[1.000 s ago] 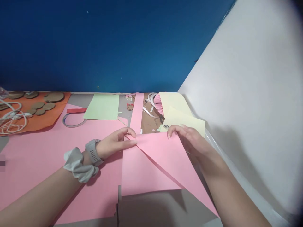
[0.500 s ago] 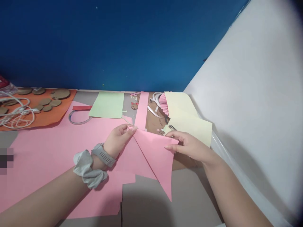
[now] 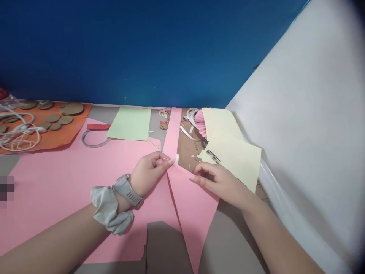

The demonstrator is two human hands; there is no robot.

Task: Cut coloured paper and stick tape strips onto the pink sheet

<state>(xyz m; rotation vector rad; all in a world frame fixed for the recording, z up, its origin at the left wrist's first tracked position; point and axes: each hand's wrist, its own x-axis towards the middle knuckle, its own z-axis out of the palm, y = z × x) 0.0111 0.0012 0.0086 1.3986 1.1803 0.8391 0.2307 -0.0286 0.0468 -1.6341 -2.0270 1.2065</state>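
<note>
Centrally, a folded pink paper sheet tapering to a point (image 3: 192,207) is held over the grey bench (image 3: 165,247). The left hand's (image 3: 148,171) grip is pinched closed on its upper corner; the right hand's (image 3: 221,182) grip, nearly closed, nips its upper edge. To the left spreads a large flat pink paper sheet (image 3: 54,186). Beyond lie a narrow pink paper strip (image 3: 172,127), pale yellow paper sheets (image 3: 239,156) bearing a slim pen-like tool (image 3: 213,156), and a rectangular pale green paper sheet (image 3: 129,123).
</note>
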